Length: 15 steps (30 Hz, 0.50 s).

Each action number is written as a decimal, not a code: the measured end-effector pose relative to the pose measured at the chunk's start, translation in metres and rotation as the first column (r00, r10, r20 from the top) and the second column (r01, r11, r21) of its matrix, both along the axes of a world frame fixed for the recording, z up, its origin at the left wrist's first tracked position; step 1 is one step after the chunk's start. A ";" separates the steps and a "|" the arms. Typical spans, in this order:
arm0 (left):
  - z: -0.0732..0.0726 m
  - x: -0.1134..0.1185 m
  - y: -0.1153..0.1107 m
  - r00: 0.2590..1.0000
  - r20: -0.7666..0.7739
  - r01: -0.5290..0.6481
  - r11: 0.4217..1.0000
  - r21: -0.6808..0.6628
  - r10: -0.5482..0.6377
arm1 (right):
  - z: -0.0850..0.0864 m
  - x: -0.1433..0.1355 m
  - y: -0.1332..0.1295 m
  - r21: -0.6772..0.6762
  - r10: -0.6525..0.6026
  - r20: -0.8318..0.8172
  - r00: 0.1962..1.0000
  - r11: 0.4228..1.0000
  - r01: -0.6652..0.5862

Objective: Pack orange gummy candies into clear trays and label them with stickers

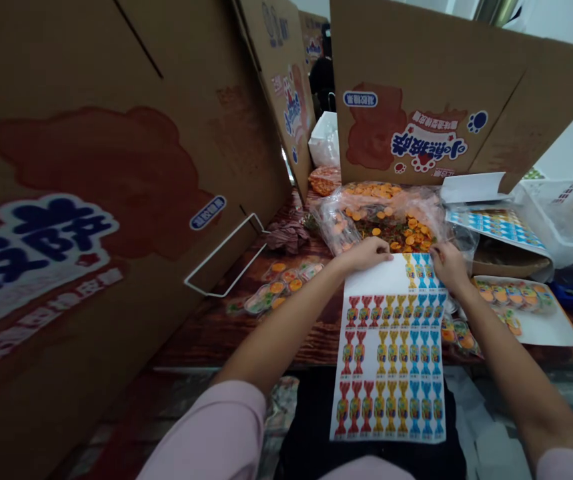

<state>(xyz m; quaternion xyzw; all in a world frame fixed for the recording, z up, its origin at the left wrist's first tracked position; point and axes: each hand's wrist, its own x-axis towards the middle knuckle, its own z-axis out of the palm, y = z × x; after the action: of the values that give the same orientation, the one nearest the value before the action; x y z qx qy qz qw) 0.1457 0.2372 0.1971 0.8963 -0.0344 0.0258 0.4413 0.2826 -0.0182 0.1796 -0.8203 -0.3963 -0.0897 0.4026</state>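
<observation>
A white sticker sheet (390, 353) printed with red, yellow and blue wrapped-candy stickers hangs over the table's front edge toward my lap. Bare white gaps show at its upper left and in one row below. My left hand (367, 254) is closed at the sheet's top edge, its fingertips curled in. At the top right corner, my right hand (449, 265) pinches the sheet beside a few blue stickers. Just beyond both hands lies an open clear plastic bag (329, 212) with many small orange round pieces (416, 235) in it.
Clear packs with orange pieces (277, 287) lie left of my arm on the wood-patterned table (311, 333). More packs rest on a white card (549, 325) at right. Large cardboard boxes (236, 133) stand left and behind. A white bin (566, 220) and stacked sticker sheets (499, 223) are at right.
</observation>
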 end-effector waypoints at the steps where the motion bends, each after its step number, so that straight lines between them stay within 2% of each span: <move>1: -0.001 0.004 0.002 1.000 0.014 -0.021 1.000 0.010 0.021 | 0.000 -0.001 0.006 -0.043 0.042 0.057 0.997 0.998 -0.040; 4: -0.003 0.013 0.003 0.996 0.055 -0.067 0.997 0.028 0.065 | -0.002 -0.003 0.029 -0.168 0.217 0.187 0.958 0.968 -0.187; 7: -0.007 0.018 -0.003 0.987 0.103 -0.130 0.990 0.055 0.124 | -0.008 -0.001 0.053 -0.195 0.329 0.189 0.925 0.936 -0.293; 10: -0.013 0.025 -0.009 0.972 0.133 -0.202 0.977 0.065 0.192 | -0.010 0.002 0.067 -0.202 0.356 0.216 0.909 0.927 -0.315; 15: -0.024 0.043 -0.011 0.954 0.115 -0.282 0.958 0.050 0.275 | -0.008 0.001 0.071 -0.230 0.366 0.304 0.879 0.924 -0.305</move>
<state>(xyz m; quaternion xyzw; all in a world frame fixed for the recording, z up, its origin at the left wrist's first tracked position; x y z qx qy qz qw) 0.1891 0.2261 0.1733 0.9036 0.0682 0.1344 0.4009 0.2833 0.0526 0.1712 -0.7429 -0.6029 -0.1239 0.2632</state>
